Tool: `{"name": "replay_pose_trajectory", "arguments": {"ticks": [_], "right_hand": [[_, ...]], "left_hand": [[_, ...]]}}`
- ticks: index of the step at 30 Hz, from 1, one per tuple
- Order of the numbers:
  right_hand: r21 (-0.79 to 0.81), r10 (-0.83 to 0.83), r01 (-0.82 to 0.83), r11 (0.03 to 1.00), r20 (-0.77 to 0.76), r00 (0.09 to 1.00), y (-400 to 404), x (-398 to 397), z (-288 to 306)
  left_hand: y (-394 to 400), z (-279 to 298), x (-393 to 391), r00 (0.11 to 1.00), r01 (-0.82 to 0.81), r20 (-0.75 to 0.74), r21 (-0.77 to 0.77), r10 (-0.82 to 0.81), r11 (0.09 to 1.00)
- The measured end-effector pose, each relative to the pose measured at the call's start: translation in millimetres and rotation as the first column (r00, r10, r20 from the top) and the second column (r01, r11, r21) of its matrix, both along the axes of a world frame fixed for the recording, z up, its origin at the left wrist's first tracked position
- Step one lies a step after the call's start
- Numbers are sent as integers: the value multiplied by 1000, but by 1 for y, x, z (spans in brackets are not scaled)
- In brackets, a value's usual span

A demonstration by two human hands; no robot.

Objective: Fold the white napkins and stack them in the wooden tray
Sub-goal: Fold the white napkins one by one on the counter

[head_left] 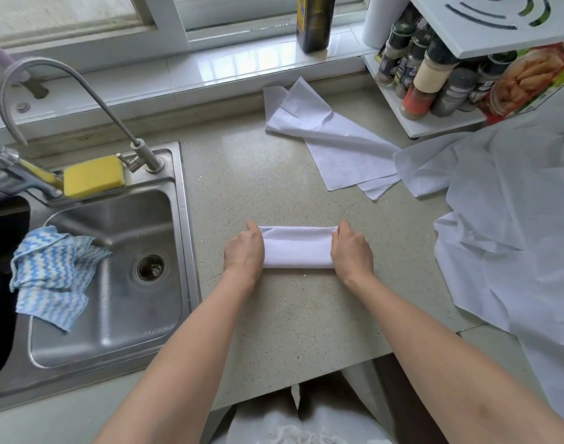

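Now, both hands on one folded napkin

Left hand [245, 248] grips the left end of the folded napkin [297, 248], fingers curled over its edge; right hand [351, 248] grips the right end the same way. That napkin lies flat on the table [290, 315]. Beyond it lie loose napkins [325, 136]; to its right, a heap of white cloth [505, 219]; to its left, the sink [120, 283] with a striped rag [50, 274].

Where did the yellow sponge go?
The yellow sponge sits on the back ledge of the steel sink, at the left of the head view, between the two faucets, above the blue zigzag cloth.
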State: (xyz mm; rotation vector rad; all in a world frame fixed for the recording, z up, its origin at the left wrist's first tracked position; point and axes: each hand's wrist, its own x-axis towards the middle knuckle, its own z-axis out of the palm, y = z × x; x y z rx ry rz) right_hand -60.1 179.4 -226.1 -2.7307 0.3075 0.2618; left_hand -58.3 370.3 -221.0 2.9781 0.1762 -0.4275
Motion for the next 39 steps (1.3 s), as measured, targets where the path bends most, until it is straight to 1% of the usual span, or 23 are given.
{"name": "replay_pose_trajectory", "arguments": {"ticks": [3, 5, 6, 7, 9, 10, 12, 13, 14, 16, 19, 20, 22, 23, 24, 25, 26, 28, 29, 31, 34, 37, 39], "right_hand": [[6, -28, 28, 1000, -27, 999, 0, 1, 0], [32, -84, 86, 996, -50, 995, 2, 3, 2], [21, -103, 104, 994, -33, 994, 2, 4, 4], [-24, -76, 77, 997, 30, 997, 2, 3, 6], [-141, 123, -97, 985, 185, 975, 4, -2, 6], [-152, 243, -213, 965, 215, 946, 6, -6, 5], [-158, 464, -443, 883, 137, 875, 10, -13, -1], [-175, 534, -517, 838, 62, 843, 12, -15, -7], [-179, 559, -551, 815, -7, 829, 11, -17, -14], [-173, 540, -543, 822, -68, 839, 7, -17, -23], [-184, 539, -546, 817, -91, 837, 3, -16, -28], [-189, 539, -546, 816, -89, 837, 3, -15, -29], [-195, 529, -534, 823, -83, 845, 5, -15, -30], [-200, 522, -528, 825, -82, 849, 6, -15, -30], [-206, 518, -523, 827, -82, 851, 7, -15, -30], [-210, 516, -521, 827, -83, 852, 7, -15, -30], [-209, 518, -523, 826, -84, 851, 7, -15, -30], [-197, 526, -531, 824, -83, 847, 5, -16, -30], [-192, 535, -540, 820, -83, 841, 3, -17, -30], [-190, 563, -569, 800, -87, 822, -4, -18, -27], [-207, 606, -602, 771, -53, 794, -11, -17, -19], [-247, 635, -624, 741, -42, 771, -11, -3, -5], [-264, 650, -636, 725, -44, 759, -9, 11, 3]], "left_hand": [[-1, 0, 2, 1000, -1, -8, 10, 1, 1000], [0, 0, 2, 1000, -3, -9, 3, 3, 1000], [0, 0, 2, 1000, -6, -8, -4, 6, 1000], [0, 0, 2, 1000, -8, -6, -10, 8, 1000], [-1, 0, 2, 1000, -9, -2, -14, 9, 1000], [-1, 0, 2, 1000, -10, -4, -15, 10, 1000], [-1, 1, 3, 1000, -19, -11, -20, 19, 1000], [0, 1, 3, 1000, -23, -16, -24, 23, 999], [0, 2, 3, 999, -27, -21, -29, 26, 999], [1, 3, 3, 999, -42, -35, -48, 40, 998], [2, 5, 2, 988, -151, -53, -101, 147, 983], [1, 6, -1, 987, -161, -6, -104, 161, 982], [-7, 6, -10, 979, -48, 190, -122, 71, 991], [-13, 5, -14, 959, 64, 284, -157, -17, 985], [-19, 4, -16, 939, 193, 317, -169, -133, 966], [-23, -1, -17, 924, 307, 287, -154, -255, 939], [-24, -7, -18, 917, 372, 206, -136, -341, 918], [-19, -23, -21, 918, 395, 42, -110, -393, 912], [-15, -30, -22, 917, 398, 22, -96, -398, 912], [-7, -36, -22, 922, 387, 29, -101, -387, 916], [2, -33, -17, 951, 308, 35, -145, -306, 940], [1, -16, -6, 971, 239, 49, -188, -234, 953], [-4, -1, 6, 986, 161, 76, -164, -150, 973]]}}
